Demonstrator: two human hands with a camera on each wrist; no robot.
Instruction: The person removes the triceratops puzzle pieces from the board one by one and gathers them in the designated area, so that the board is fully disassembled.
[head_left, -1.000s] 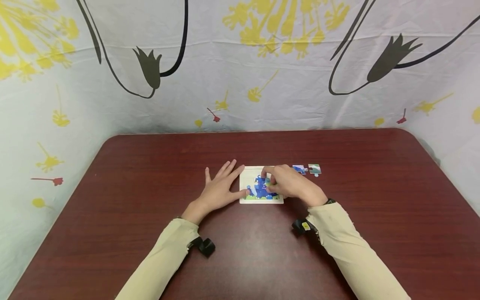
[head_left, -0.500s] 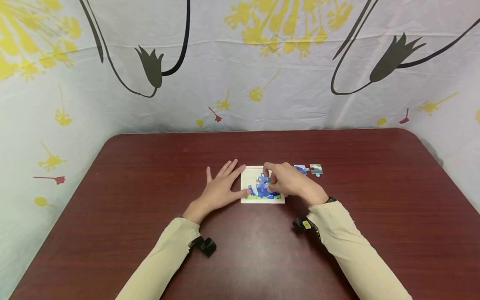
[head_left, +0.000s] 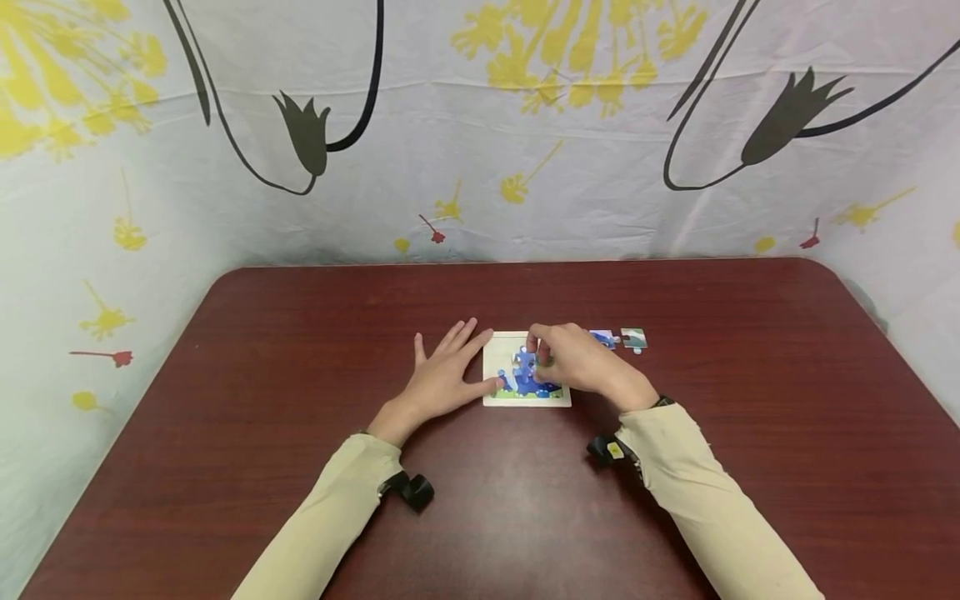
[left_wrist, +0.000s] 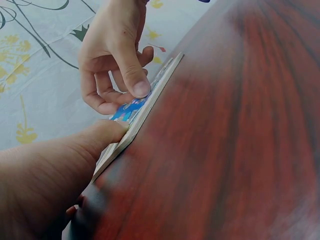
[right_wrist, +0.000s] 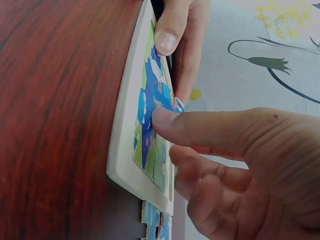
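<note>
A white-framed jigsaw board (head_left: 527,402) lies flat on the table, its assembled pieces showing a blue figure over green ground. My left hand (head_left: 438,383) is spread at the board's left side. Its thumb (right_wrist: 167,40) rests on the lower left corner area, and a fingertip touches the upper left. Over the right half of the board, my right hand (head_left: 581,360) pinches a blue puzzle piece (right_wrist: 179,105) between thumb and curled fingers. One edge of that piece stands tilted up from the others. In the head view the hand hides the board's right part.
Two loose puzzle pieces, one blue (head_left: 603,338) and one green and white (head_left: 634,338), lie just right of the board. The dark red wooden table (head_left: 495,500) ends at a patterned cloth (head_left: 480,217) behind.
The right hand's fingers shift slightly over the blue piece. My left hand keeps its place on the board. The whole head view drifts a little.
</note>
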